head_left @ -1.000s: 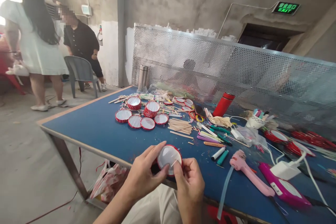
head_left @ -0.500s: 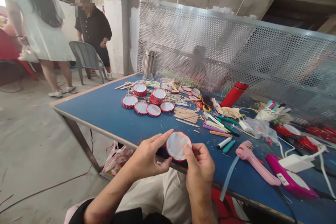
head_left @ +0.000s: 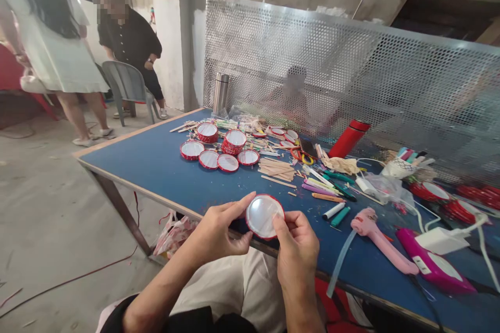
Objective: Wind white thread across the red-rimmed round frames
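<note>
The person holds a red-rimmed disc [head_left: 261,216] with a pale, shiny face, raised at the near edge of the blue counter [head_left: 144,166], above the lap; the right hand [head_left: 299,242] pinches its right side, thumb flat on the face and the other fingers curled behind; the left hand [head_left: 219,229] is spread wide about its left edge, index fingertip at the upper rim and thumb near the lower rim, though whether it grips cannot be told; farther back, 4 similar loose discs [head_left: 228,163] lie in a row, with a taller stack [head_left: 234,141] and a second stack [head_left: 207,132] just behind them; flat wooden sticks [head_left: 276,169] are heaped to the right of the row, with capped pens [head_left: 334,212] scattered nearer the hands; to the right lie a pink glue gun [head_left: 385,244], a translucent stick poking from its end, and a magenta power strip [head_left: 437,265] carrying a white adapter [head_left: 441,240]; a red flask [head_left: 349,139] and a steel flask [head_left: 221,92] stand before a perforated metal panel [head_left: 265,47]; at the far left, 2 people are on their feet near a grey chair [head_left: 127,82].
</note>
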`<state>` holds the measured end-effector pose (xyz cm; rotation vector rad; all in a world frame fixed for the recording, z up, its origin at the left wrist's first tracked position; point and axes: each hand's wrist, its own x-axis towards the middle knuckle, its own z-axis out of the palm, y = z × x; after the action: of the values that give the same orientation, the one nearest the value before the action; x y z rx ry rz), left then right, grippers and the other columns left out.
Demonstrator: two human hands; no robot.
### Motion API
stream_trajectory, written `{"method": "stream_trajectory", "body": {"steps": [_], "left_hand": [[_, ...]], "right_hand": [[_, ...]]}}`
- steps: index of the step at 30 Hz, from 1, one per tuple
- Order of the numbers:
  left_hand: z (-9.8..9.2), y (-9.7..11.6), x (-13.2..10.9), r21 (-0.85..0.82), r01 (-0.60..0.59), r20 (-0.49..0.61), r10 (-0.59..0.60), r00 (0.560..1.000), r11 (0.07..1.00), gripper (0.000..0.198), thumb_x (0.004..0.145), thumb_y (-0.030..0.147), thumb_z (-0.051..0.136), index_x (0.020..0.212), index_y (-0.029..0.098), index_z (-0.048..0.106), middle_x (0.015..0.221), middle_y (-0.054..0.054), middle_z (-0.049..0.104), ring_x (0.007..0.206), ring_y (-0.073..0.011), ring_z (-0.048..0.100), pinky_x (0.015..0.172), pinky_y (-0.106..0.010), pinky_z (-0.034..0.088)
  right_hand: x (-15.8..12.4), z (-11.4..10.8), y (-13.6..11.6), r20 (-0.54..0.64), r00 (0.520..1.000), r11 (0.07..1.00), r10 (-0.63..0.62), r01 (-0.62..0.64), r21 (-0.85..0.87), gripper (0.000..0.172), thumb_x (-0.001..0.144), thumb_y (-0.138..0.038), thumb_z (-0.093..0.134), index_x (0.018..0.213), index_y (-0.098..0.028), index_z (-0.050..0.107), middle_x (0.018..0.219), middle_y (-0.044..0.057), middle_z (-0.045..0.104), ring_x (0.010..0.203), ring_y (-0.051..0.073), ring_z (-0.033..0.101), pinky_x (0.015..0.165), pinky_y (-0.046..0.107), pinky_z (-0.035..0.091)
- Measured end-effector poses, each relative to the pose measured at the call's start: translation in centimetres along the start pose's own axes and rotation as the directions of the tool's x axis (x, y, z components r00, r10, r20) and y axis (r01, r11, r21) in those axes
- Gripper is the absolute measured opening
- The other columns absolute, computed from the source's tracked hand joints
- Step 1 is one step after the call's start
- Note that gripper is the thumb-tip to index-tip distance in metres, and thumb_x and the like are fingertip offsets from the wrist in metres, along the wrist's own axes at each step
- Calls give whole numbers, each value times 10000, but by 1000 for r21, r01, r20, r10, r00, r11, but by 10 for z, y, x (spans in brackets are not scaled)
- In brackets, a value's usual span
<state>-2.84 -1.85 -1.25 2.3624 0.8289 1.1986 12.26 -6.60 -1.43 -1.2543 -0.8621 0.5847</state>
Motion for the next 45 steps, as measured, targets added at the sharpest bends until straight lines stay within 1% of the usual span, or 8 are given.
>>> {"method": "stream_trajectory", "body": {"steps": [10,21,27,30,33,36,40,45], "left_hand": [[-1,-2,-1,30,-33,6,32,999,999,666,662,160,561,1319,102,467,791,-52,689,630,-143,623,599,-211,503],[-3,-3,-1,-8,-17,33,18,999,1000,668,667,150,573,1326,150,468,863,-58,713,681,-153,649,629,-214,510],[-8,3,3,-146,72,86,-60,994,987,724,671,115,600,1360,232,412,1010,-34,697,791,-148,662,736,-227,524],[-12,6,6,-318,189,141,-150,979,929,749,717,145,598,1405,222,314,1046,-41,679,856,-159,661,793,-262,536],[-13,5,7,-433,254,157,-205,966,865,659,809,206,557,1406,227,281,1184,-76,620,998,-177,626,812,-270,539],[-11,3,7,-377,264,112,-239,964,888,562,809,200,575,1333,240,378,1228,-81,587,1048,-187,594,771,-249,543],[-6,8,7,-187,201,46,-196,980,962,503,769,201,629,1246,250,477,1228,-73,575,1077,-205,565,824,-283,514],[0,16,9,-70,180,-11,-182,983,981,392,778,245,618,1165,229,553,1054,-64,626,927,-196,606,801,-304,503]], "right_hand": [[-2,-2,2,14,1000,997,26,-26,69,274,705,-390,704,724,-159,558,596,-31,570,529,88,480,500,194,414],[-1,-2,4,28,999,996,28,-31,90,267,725,-392,689,735,-161,556,624,-24,579,556,93,496,522,198,429],[-4,-3,1,72,997,1000,-18,18,-3,268,768,-413,636,739,-166,539,628,-17,572,558,101,500,514,199,434],[-5,-1,5,114,993,996,-42,50,-70,260,796,-416,598,735,-173,529,621,-15,563,555,110,504,512,210,443],[-7,3,6,153,984,983,-97,119,-141,250,805,-405,579,711,-178,529,594,-23,545,521,104,485,489,201,427],[-10,7,5,140,978,955,-158,187,-229,236,811,-381,567,687,-184,530,567,-33,530,497,96,477,473,185,412],[-12,10,6,158,952,891,-263,302,-338,223,813,-359,558,669,-192,525,539,-32,542,462,97,489,451,180,415],[-14,14,11,99,903,807,-418,419,-416,175,815,-317,550,684,-202,527,535,-29,567,449,105,505,448,184,417]]}}
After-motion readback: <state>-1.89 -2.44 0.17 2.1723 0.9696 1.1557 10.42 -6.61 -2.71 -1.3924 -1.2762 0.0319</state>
